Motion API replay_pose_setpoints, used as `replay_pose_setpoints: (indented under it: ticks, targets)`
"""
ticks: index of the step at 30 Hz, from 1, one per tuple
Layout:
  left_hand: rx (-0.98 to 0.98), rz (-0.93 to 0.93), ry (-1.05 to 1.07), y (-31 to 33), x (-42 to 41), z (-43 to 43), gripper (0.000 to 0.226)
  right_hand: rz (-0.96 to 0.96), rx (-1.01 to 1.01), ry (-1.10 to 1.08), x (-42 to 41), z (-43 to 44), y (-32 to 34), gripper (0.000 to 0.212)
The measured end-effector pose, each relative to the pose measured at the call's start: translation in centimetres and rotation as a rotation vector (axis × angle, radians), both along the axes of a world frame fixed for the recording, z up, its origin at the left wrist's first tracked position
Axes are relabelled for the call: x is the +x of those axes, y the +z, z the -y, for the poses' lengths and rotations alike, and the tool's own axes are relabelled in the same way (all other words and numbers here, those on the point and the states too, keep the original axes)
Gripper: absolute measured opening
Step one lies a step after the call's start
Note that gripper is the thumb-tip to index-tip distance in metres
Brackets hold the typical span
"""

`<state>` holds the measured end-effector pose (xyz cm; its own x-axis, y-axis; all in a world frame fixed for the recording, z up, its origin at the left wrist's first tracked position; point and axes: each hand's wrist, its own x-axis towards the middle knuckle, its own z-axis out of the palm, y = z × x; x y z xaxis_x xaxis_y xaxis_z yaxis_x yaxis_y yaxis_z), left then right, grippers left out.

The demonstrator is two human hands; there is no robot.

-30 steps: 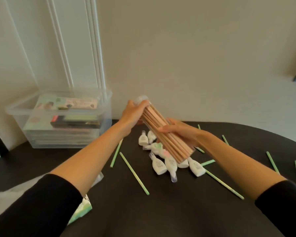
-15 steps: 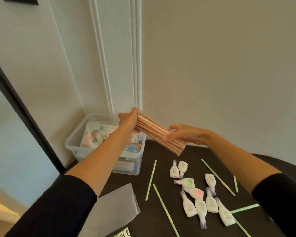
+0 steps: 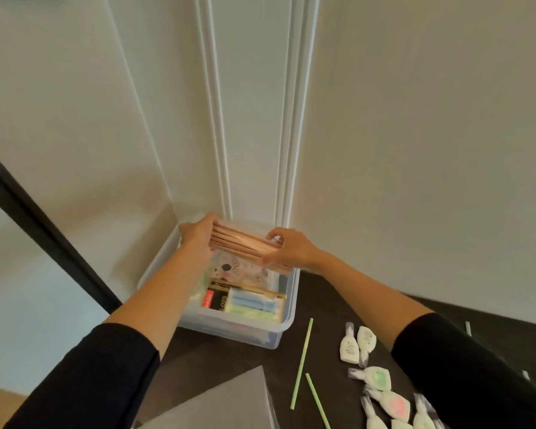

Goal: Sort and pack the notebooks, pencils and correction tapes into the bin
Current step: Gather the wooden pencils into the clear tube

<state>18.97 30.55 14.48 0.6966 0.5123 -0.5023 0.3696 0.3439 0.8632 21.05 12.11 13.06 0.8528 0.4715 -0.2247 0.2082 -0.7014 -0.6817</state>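
A bundle of bare, light-wood pencils [image 3: 245, 244] hangs over the clear plastic bin's [image 3: 229, 329] far end, left hand [image 3: 198, 236] and right hand [image 3: 287, 250] clasping opposite ends.

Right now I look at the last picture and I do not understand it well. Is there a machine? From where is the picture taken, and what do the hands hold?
There is no machine here. A person works with two bare hands. The camera sits on the person's head and looks forward and down, so you see both arms from above. This is the only view.

The left hand and the right hand grip the two ends of a bundle of wooden pencils and hold it above a clear plastic bin. Notebooks lie inside the bin.

The bin stands on a dark table. To its right on the table lie small white correction tapes and thin green sticks, probably pencils. A grey sheet lies nearer the person.
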Motion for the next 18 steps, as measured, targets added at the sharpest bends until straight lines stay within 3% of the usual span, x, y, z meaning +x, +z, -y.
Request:
replay_pose_setpoints:
  ticks: [5,10,13,18]
  targets:
    - [0.063,-0.123,-0.001,-3.7,0.4,-0.7,0.046,-0.020,-0.114,0.068,0.7,-0.6,-2.7,0.056]
    - [0.400,-0.298,0.018,-5.9,-0.7,-0.5,0.058,-0.085,-0.271,0.239,0.8,-0.4,-3.6,0.060]
    - [0.478,-0.266,-0.021,-6.6,-1.6,-0.4,0.057,0.054,-0.423,0.286,0.4,-0.3,-4.1,0.063]
    - [0.469,-0.185,-0.082,-6.3,-2.5,-0.1,0.053,0.144,-0.492,0.240,-1.3,0.2,-5.2,0.065]
